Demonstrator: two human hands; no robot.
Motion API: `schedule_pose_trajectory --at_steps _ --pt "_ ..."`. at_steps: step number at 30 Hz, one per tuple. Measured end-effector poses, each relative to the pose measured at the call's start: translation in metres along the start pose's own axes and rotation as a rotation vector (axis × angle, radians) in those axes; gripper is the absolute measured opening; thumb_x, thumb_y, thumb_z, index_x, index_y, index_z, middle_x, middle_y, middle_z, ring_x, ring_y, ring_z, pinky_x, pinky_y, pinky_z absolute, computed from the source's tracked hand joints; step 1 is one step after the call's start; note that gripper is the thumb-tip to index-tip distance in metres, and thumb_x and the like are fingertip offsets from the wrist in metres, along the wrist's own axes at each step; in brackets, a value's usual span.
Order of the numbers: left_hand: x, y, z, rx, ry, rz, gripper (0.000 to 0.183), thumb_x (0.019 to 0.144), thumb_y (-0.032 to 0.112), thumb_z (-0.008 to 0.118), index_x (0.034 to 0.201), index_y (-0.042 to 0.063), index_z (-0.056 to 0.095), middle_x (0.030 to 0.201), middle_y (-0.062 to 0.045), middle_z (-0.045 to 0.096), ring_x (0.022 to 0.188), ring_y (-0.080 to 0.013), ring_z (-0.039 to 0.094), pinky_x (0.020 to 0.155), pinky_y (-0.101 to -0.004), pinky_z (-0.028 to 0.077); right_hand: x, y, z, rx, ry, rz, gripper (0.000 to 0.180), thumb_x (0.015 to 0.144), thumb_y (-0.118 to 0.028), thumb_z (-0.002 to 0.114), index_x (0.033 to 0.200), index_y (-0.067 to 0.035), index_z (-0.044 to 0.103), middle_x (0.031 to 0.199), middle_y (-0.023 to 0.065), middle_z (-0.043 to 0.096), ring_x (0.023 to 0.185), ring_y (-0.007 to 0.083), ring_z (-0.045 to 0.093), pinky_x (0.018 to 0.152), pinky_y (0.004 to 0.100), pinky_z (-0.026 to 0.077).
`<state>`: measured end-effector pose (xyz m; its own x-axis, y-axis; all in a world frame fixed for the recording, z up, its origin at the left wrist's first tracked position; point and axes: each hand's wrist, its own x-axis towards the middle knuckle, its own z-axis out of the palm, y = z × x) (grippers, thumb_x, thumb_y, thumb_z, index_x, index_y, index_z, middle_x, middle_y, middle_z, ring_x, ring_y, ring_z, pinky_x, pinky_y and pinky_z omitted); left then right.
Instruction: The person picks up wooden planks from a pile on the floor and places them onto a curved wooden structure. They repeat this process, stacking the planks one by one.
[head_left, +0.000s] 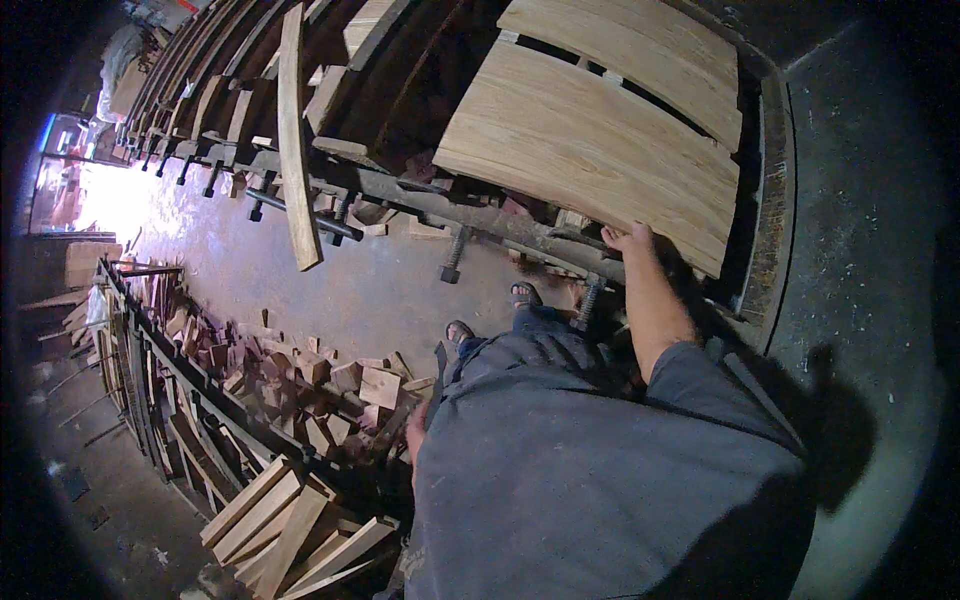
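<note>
My right hand (630, 237) grips the near edge of a wide, pale wooden panel (585, 142). This panel lies on a dark metal clamp rack (480, 214), and a second wooden panel (637, 60) lies beyond it across a narrow gap. At my left side, my left hand (415, 431) is mostly hidden behind my grey shirt. Beside it a dark, narrow bar (437, 382) points up; whether the hand holds it cannot be told. A loose wooden strip (296, 142) lies across the rack and overhangs its front.
Clamp screws (452, 259) jut from the rack toward me. Wood offcuts (375, 386) are heaped on the floor at my left, by a metal frame (202, 382) holding upright strips. Cut boards (277, 525) are stacked nearer. A concrete wall or floor surface (862, 225) borders the right.
</note>
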<state>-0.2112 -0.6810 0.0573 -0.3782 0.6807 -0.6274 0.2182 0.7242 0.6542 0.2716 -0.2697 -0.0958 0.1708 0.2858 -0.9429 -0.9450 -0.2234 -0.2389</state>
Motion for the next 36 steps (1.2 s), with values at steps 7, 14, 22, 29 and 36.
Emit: schedule_pose_trajectory --at_steps 7,14,22,29,36 --pt "-0.032 0.066 0.005 -0.115 0.02 -0.123 0.052 0.099 0.027 0.055 0.145 0.004 0.052 0.146 -0.016 0.054 0.134 -0.0288 0.052 0.112 -0.042 0.04 -0.035 0.011 -0.015 -0.075 -0.204 -0.24 0.04 0.105 -0.031 0.051 0.129 0.0 0.046 0.132 0.0228 0.05 0.113 0.0386 0.056 0.101 0.0571 0.05" --pt "-0.016 0.077 0.017 -0.212 -0.098 0.044 0.045 0.103 0.019 0.047 0.142 0.0 0.054 0.142 -0.016 0.057 0.125 -0.0261 0.059 0.104 -0.0379 0.047 -0.114 -0.016 0.001 0.074 -0.394 -0.392 0.042 0.107 -0.026 0.047 0.139 0.0 0.04 0.144 0.0246 0.041 0.132 0.039 0.045 0.113 0.0592 0.04" --pt "-0.015 0.126 -0.007 -0.482 -0.025 -0.124 0.055 0.091 -0.015 0.056 0.144 -0.005 0.047 0.143 -0.018 0.054 0.127 -0.0229 0.056 0.108 -0.0349 0.046 -0.215 -0.013 0.008 0.272 -0.658 -0.442 0.03 0.104 -0.018 0.054 0.129 -0.003 0.05 0.13 0.0171 0.053 0.121 0.0345 0.052 0.101 0.0521 0.051" --pt "0.007 0.151 -0.059 -0.424 -0.2 0.253 0.056 0.1 0.018 0.064 0.146 -0.007 0.042 0.137 -0.017 0.06 0.123 -0.0227 0.058 0.104 -0.0329 0.046 -0.302 0.123 0.012 0.102 -0.888 -0.163 0.039 0.097 -0.013 0.064 0.134 -0.003 0.054 0.134 0.0155 0.058 0.119 0.032 0.056 0.097 0.0473 0.055" --pt "0.049 0.17 -0.062 -1.201 -0.075 0.288 0.05 0.096 0.03 0.069 0.131 -0.001 0.052 0.113 -0.013 0.066 0.099 -0.0208 0.064 0.09 -0.0361 0.052 -0.334 0.252 -0.03 -0.488 -0.796 0.187 0.035 0.099 -0.019 0.063 0.129 -0.002 0.058 0.121 0.012 0.064 0.105 0.0264 0.062 0.091 0.0365 0.055"
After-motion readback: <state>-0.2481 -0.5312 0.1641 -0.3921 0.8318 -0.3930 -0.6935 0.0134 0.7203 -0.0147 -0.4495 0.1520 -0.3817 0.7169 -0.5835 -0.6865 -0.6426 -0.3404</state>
